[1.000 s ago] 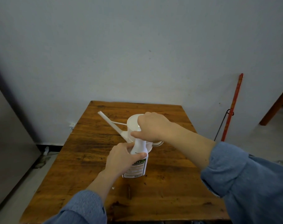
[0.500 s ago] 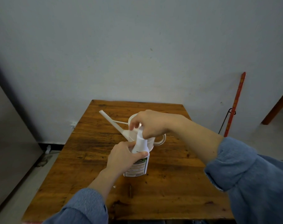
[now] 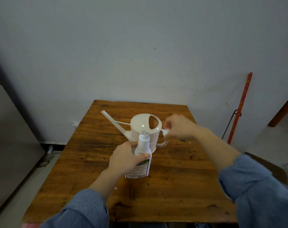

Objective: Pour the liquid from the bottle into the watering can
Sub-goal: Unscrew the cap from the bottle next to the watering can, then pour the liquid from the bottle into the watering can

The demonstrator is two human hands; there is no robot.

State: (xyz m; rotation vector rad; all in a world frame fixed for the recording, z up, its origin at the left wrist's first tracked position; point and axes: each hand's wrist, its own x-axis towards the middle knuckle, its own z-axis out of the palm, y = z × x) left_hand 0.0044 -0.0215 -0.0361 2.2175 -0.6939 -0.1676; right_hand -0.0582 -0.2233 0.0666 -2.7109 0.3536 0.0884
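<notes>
A white bottle [image 3: 142, 148] with a green-and-white label stands upright on the wooden table [image 3: 181, 170], its neck uncapped. My left hand [image 3: 125, 157] grips the bottle around its shoulder. Just behind it sits a cream watering can [image 3: 145, 127] with a long spout pointing far left and an oval fill hole on top. My right hand [image 3: 178, 128] hovers to the right of the can, blurred, pinching a small white cap [image 3: 166, 132] between its fingers.
A red stick [image 3: 240, 107] leans on the wall to the right of the table. A grey cabinet [image 3: 6, 137] stands at the left. A brown wooden frame [image 3: 283, 111] shows at the far right.
My right hand has taken the cap off the bottle's neck and moved away to the right with it. The bottle's mouth now shows bare. My left hand kept its hold.
</notes>
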